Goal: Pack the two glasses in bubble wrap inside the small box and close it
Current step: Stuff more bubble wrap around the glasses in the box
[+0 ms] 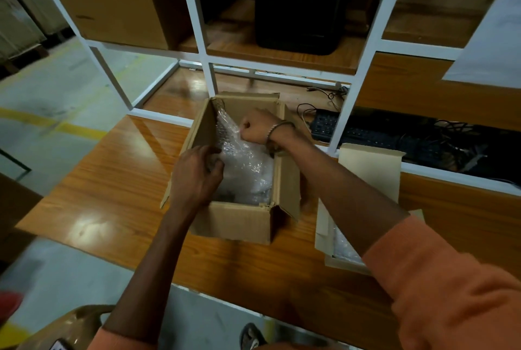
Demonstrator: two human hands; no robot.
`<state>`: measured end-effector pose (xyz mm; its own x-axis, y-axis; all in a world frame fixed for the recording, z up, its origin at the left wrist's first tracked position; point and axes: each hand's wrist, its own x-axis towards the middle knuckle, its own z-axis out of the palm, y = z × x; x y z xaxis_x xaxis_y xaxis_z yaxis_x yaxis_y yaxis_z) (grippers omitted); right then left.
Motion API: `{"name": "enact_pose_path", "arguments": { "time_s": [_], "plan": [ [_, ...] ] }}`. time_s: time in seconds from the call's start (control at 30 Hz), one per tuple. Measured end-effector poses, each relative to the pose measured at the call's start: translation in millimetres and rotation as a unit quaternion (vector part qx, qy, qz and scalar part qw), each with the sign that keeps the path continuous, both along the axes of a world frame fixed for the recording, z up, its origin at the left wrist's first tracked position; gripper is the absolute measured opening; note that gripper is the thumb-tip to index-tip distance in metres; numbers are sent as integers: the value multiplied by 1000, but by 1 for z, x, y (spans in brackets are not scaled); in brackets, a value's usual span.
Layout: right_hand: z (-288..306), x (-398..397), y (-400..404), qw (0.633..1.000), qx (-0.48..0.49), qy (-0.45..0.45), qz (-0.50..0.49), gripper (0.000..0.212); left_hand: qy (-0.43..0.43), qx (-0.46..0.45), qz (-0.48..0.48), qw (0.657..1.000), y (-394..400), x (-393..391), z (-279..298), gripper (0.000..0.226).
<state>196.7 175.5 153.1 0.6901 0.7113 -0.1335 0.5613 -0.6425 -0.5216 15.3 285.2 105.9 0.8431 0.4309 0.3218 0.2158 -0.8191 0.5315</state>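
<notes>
We see the small box [239, 220] standing open on the desk [112, 194], bubble wrap [245, 163] filling it. At the box's 9 o'clock edge our left hand [194, 175] curls its fingers [215, 165] onto the wrap. At 1 o'clock our right hand [255, 129] pinches the wrap's raised end, fingers clenched. We cannot make out the 2 glasses. A second box [366, 169] sits at 3 o'clock.

Brown small box [236, 222], seemingly clear bubble wrap [245, 163], orange sleeve [451, 287].
</notes>
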Motion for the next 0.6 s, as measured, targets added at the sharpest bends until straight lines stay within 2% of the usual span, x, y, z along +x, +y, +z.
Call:
{"name": "enact_pose_path", "arguments": {
  "time_s": [0.1,0.2,0.27,0.33,0.4,0.43,0.5,0.57,0.6],
  "plan": [
    [13,-9,-49,969,166,185,15,9,-58,-147,27,987,5,2,2,44],
    [19,-16,-98,907,288,308,-2,10,-115,-179,11,977,-9,9,8,61],
    [19,-18,-127,838,382,388,-11,12,-134,-181,-18,974,-29,19,16,66],
    [17,-18,-156,743,472,474,-23,11,-126,-211,-53,968,-56,29,29,68],
    [14,-18,-184,641,540,544,-33,22,-125,-258,-96,953,-88,36,43,56],
    [11,-20,-199,609,565,555,-49,27,-127,-277,-122,945,-103,38,48,45],
    [-3,-18,-226,580,588,552,-120,33,-106,-334,-174,920,-137,42,59,31],
    [-16,-14,-248,591,575,530,-198,31,-39,-393,-213,893,-166,47,61,25],
    [-24,-13,-259,597,561,523,-236,27,-7,-393,-238,888,-178,49,59,25]
  ]
}}
